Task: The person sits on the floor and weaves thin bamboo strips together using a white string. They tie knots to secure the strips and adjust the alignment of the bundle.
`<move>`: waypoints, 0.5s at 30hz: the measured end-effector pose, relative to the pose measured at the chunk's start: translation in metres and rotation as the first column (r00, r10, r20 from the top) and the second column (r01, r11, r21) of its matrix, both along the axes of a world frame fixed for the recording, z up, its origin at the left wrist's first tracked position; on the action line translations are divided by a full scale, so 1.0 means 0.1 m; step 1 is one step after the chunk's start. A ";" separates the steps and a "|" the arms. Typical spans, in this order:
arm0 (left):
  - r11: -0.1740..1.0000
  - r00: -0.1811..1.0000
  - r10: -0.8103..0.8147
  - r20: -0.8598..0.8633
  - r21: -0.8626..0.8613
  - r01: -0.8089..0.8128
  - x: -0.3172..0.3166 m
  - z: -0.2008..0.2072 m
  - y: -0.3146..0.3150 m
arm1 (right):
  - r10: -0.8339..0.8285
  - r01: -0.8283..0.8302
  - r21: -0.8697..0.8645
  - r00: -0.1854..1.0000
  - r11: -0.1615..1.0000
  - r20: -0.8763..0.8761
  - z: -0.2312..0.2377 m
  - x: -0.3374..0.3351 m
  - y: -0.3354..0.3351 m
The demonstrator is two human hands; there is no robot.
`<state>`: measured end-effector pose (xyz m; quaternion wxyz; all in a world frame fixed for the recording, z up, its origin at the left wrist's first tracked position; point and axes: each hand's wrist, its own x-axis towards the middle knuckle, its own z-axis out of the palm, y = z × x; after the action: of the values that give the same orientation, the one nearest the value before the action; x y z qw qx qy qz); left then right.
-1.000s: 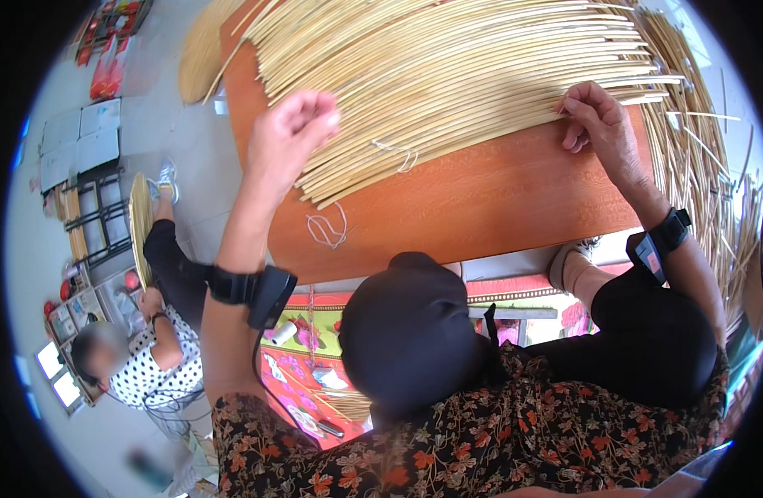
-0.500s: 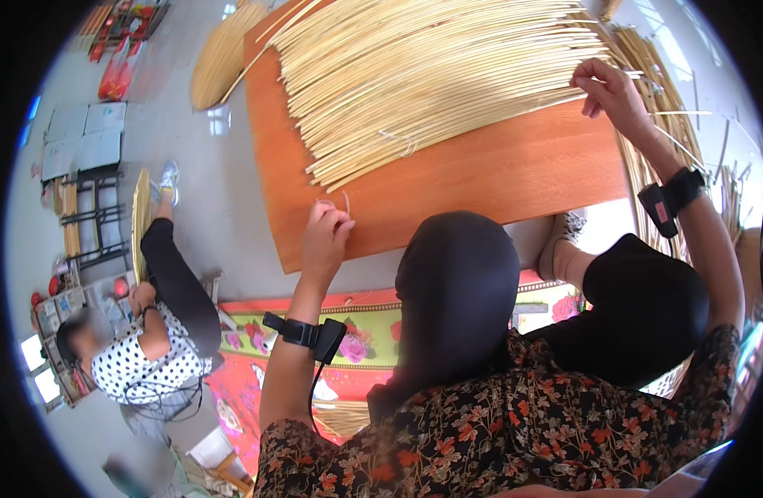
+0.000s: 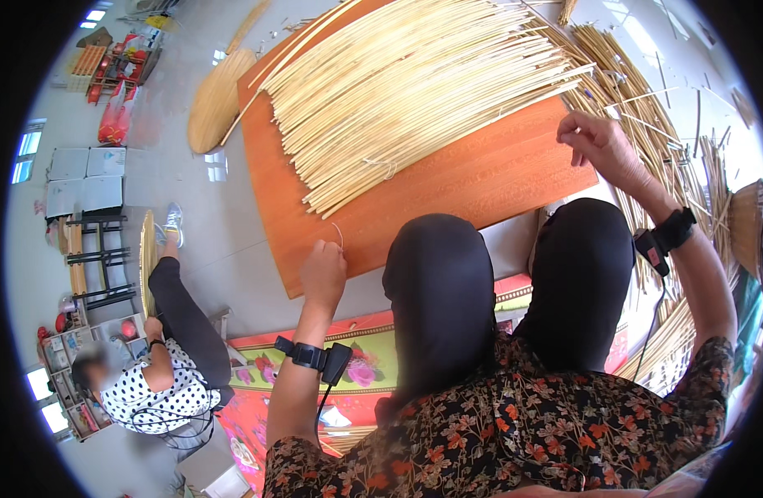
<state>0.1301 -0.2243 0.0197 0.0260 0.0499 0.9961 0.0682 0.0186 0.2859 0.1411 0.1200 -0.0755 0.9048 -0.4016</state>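
Observation:
A wide mat of pale, slender sticks [image 3: 415, 91] lies side by side on an orange-brown wooden board [image 3: 448, 199]. A loose white string [image 3: 386, 168] rests on the sticks near their front left part. My left hand [image 3: 323, 274] is closed over the board's near left edge, below the stick ends. From its fingers rises a short curved bit of pale thread [image 3: 340, 235]. Over the board's right edge hangs my right hand [image 3: 601, 149], its fingers bent and pinched together, apart from the sticks. Whatever those fingers hold is too small to make out.
Bundles of longer sticks [image 3: 639, 100] lie on the floor to the right. At the far left is an oval woven panel [image 3: 220, 100]. A person in a dotted shirt [image 3: 161, 386] sits on the left with a flat woven piece [image 3: 147, 257]. My knees [image 3: 440, 274] are close to the board.
My right hand has come away from the stick ends, toward the board's right edge. My left hand has turned and lowered slightly. My right knee has swung inward, and the whole view has shifted.

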 end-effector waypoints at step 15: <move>0.237 0.829 0.154 0.537 0.795 -0.559 -0.21 0.34 0.26 | -0.106 0.106 -0.179 0.994 0.978 0.008 0.14 0.34 -0.01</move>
<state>0.1093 -0.1979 0.0538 0.1516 -0.1905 0.7312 0.6372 0.0531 0.2851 0.1556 0.0905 -0.0381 0.8678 -0.4871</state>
